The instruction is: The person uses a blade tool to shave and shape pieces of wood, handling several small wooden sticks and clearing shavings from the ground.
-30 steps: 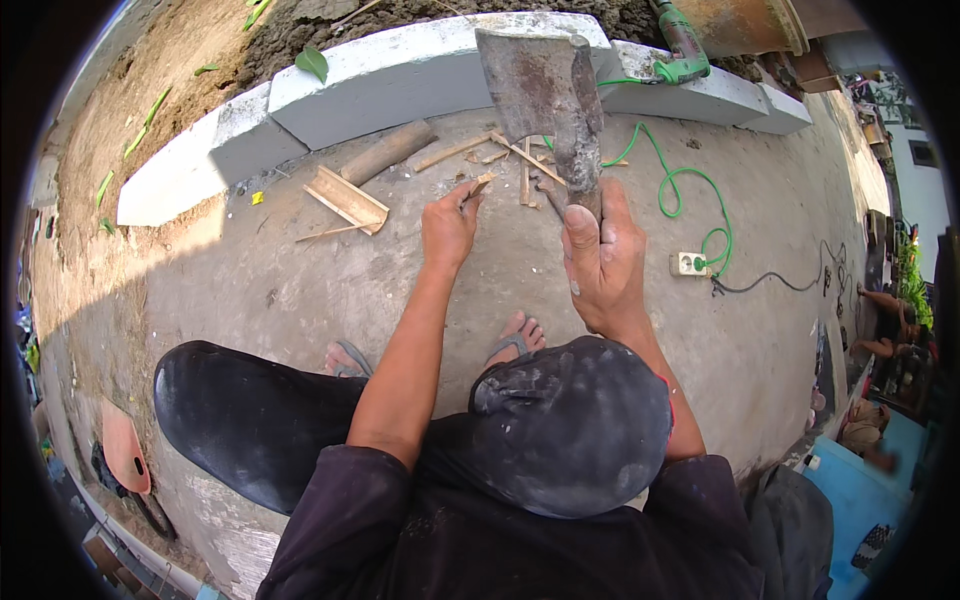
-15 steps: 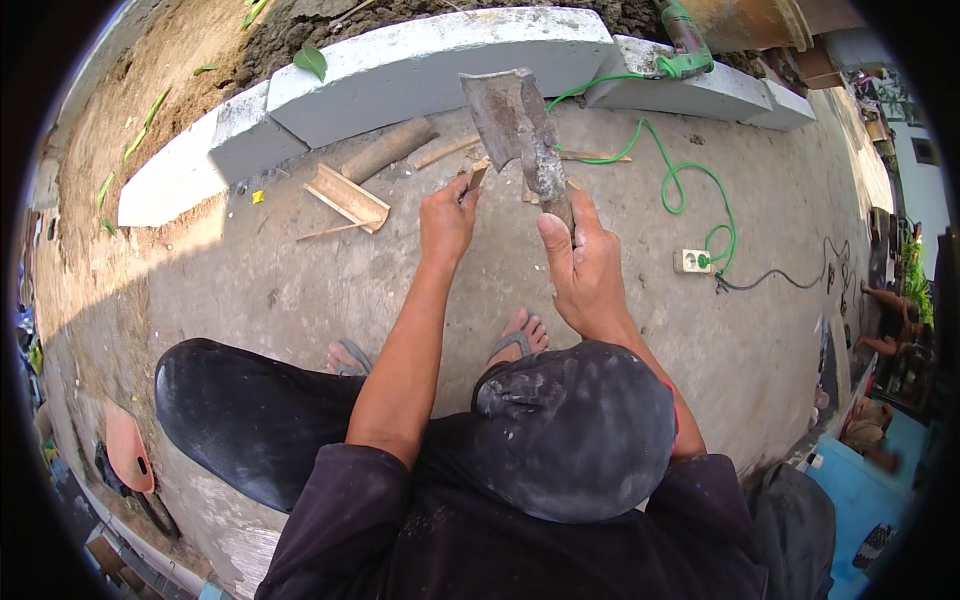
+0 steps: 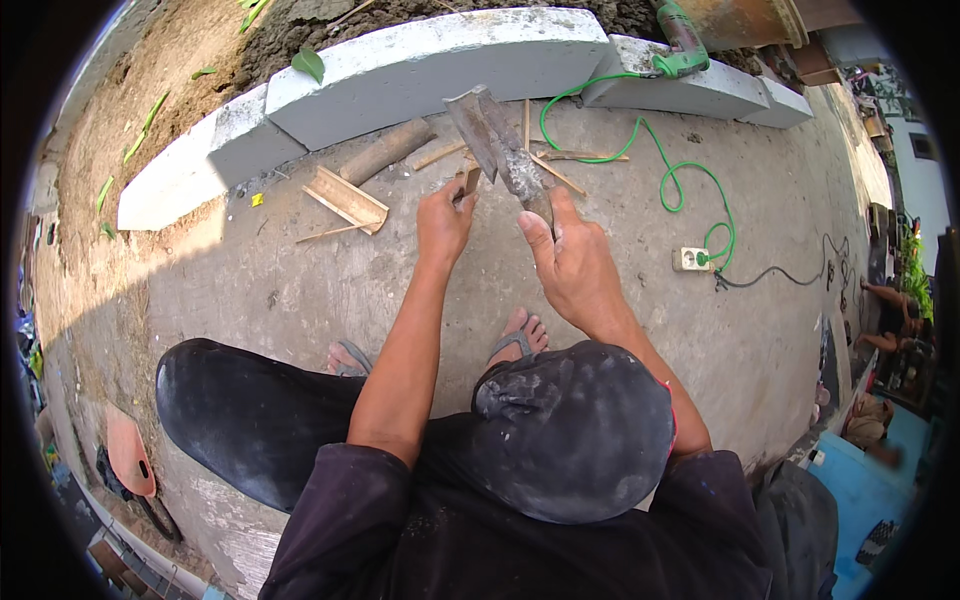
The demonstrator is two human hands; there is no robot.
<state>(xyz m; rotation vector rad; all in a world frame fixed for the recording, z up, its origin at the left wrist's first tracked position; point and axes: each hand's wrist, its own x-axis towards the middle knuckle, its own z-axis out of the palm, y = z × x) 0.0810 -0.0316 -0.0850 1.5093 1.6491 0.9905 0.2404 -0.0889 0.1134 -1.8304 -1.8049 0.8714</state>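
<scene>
My right hand is wrapped round the short handle of a rusty, broad-bladed hand tool, its neck caked with white dust. The blade points up and to the left, close to my left hand. Between the fingers of that hand a short strip of bamboo stands upright beside the blade's lower edge; I cannot tell whether they touch. To its left lie a split bamboo half and a round bamboo length. Thin slivers are scattered on the concrete just beyond my hands.
White blocks form a low curb along the far side, with soil behind. A green drill rests on it; its green cord runs to a socket box at right. My sandalled feet are below my hands.
The tool has come down and left, its blade turned more edge-on toward the bamboo strip. More slivers show on the ground beyond it. My left hand has barely moved.
</scene>
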